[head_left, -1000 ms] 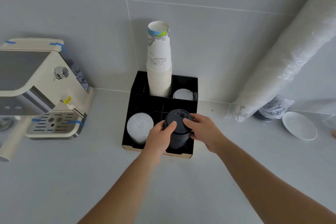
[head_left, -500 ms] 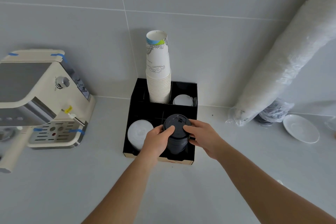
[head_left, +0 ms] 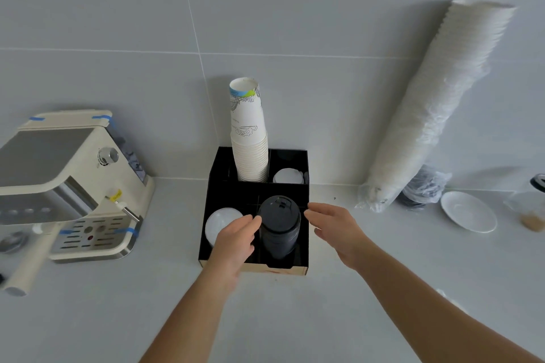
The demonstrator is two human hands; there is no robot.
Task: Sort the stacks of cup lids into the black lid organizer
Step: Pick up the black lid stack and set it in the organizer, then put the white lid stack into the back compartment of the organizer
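The black lid organizer [head_left: 303, 247] stands on the counter against the wall. A stack of black lids [head_left: 279, 227] sits upright in its front right compartment. White lids [head_left: 219, 222] fill the front left compartment and more white lids [head_left: 287, 176] lie in the back right one. A tall stack of paper cups [head_left: 249, 138] rises from the back left compartment. My left hand [head_left: 236, 240] rests by the black stack's left side, fingertips touching or nearly touching it. My right hand [head_left: 336, 230] hovers just right of the stack, fingers apart and off it.
A cream espresso machine [head_left: 73, 186] stands at the left. A long wrapped sleeve of white lids [head_left: 436, 109] leans on the wall at right, with a bagged black stack [head_left: 421, 188] behind it. A white saucer [head_left: 469, 211] and a jar [head_left: 530, 209] sit at far right.
The black lid stack has gone down into the front right compartment. My right hand has let go and pulled away to the right; my left hand has loosened its hold.
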